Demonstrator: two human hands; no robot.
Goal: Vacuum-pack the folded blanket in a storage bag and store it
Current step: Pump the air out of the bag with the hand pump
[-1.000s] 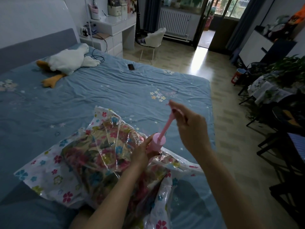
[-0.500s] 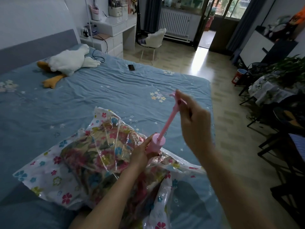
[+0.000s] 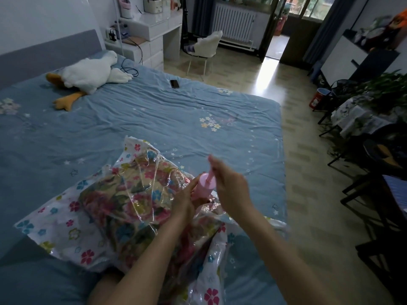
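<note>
A clear storage bag [image 3: 66, 234] with a flower print lies on the blue bed [image 3: 154, 115] in front of me. Inside it is the folded floral blanket [image 3: 123, 201]. A pink hand pump [image 3: 203, 187] stands upright on the bag, near its right side. My left hand [image 3: 185, 199] grips the pump's pink barrel. My right hand [image 3: 229, 186] holds the pump's handle rod, which is pushed low, close to the barrel top. The pump's foot and the bag's valve are hidden behind my hands.
A white plush goose [image 3: 88, 73] lies near the headboard and a black phone [image 3: 174, 83] rests on the far side of the bed. Beyond the bed stand a white chair [image 3: 207, 49] and desk [image 3: 154, 34]. Plants and dark furniture [image 3: 374, 119] fill the right side.
The pump handle went up from one second ago to half a second ago. Now my right hand has pushed it down toward the barrel. My left hand stayed on the barrel.
</note>
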